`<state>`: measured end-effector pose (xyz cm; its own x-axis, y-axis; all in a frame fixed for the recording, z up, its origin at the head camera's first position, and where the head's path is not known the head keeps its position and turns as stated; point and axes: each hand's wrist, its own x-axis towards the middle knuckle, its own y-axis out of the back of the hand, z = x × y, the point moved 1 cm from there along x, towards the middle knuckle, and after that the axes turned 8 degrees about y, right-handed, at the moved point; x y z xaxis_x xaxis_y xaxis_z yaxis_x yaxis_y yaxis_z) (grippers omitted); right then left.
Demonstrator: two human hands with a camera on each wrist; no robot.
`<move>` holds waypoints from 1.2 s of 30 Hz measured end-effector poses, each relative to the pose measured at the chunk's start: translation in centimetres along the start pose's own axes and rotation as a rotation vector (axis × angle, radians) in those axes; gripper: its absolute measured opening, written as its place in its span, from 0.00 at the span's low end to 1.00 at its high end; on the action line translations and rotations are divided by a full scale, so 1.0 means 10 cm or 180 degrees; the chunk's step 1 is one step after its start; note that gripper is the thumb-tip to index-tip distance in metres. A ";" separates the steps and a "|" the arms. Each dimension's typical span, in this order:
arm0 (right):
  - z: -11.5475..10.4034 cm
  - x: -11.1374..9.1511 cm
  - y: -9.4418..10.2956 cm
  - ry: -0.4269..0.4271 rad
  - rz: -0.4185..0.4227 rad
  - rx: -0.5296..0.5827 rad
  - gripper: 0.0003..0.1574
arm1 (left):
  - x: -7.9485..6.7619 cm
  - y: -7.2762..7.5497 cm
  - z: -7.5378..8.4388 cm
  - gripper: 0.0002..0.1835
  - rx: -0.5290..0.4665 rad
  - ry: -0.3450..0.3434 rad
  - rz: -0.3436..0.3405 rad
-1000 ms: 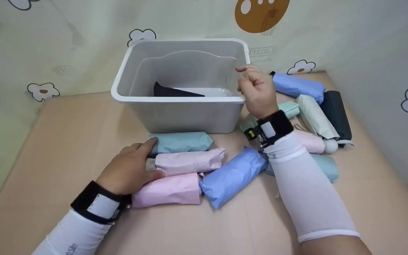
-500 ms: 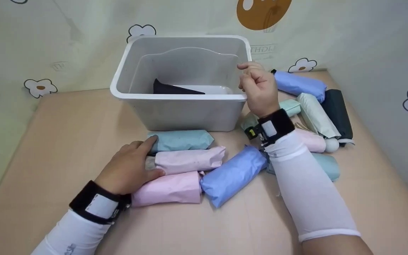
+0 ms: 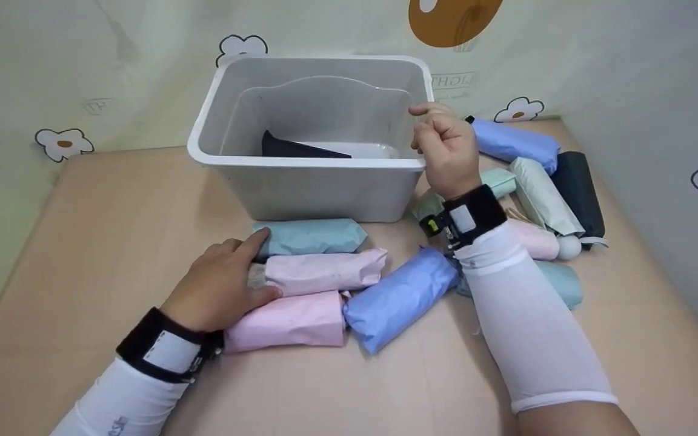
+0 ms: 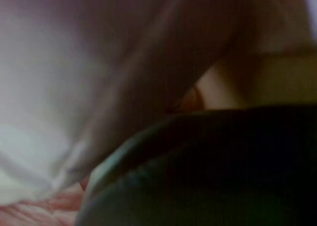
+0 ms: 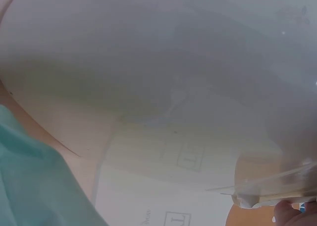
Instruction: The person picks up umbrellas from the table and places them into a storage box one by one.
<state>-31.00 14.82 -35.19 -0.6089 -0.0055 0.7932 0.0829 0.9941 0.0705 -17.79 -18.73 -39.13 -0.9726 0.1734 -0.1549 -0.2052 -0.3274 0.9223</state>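
My left hand (image 3: 216, 281) rests over the left ends of several folded compact umbrellas. Its index finger touches the teal umbrella (image 3: 315, 236), and its thumb lies where the pale pink umbrella (image 3: 325, 271) meets the pink umbrella (image 3: 291, 321). The other fingers are mostly hidden. My right hand (image 3: 449, 154) has its fingers curled at the right rim of a light grey plastic bin (image 3: 306, 161), gripping it. The right wrist view shows the bin's wall (image 5: 173, 52) up close, with fingers (image 5: 287, 213) at the rim. Inside the bin lies a dark umbrella (image 3: 300, 148).
A blue umbrella (image 3: 400, 297) lies slantwise beside the row. Right of the bin are several more: another blue umbrella (image 3: 515, 144), a whitish one (image 3: 546, 197), a black one (image 3: 579, 194) and a teal one (image 3: 558, 284). Patterned sheeting (image 3: 143, 72) hangs behind the table (image 3: 113, 242).
The scene has shifted slightly upward in the head view as the camera tilts. Both hands, the bin and the umbrellas keep their places relative to each other.
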 end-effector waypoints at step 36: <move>0.00 0.00 0.00 0.0043 -0.0005 0.0033 0.23 | 0.12 -0.01 0.05 0.52 0.0380 -0.0043 0.0071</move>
<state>-31.04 14.80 -35.15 -0.5985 -0.0085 0.8011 0.0736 0.9951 0.0655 -18.87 -18.02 -39.17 -0.9751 0.1799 -0.1298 -0.1683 -0.2185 0.9612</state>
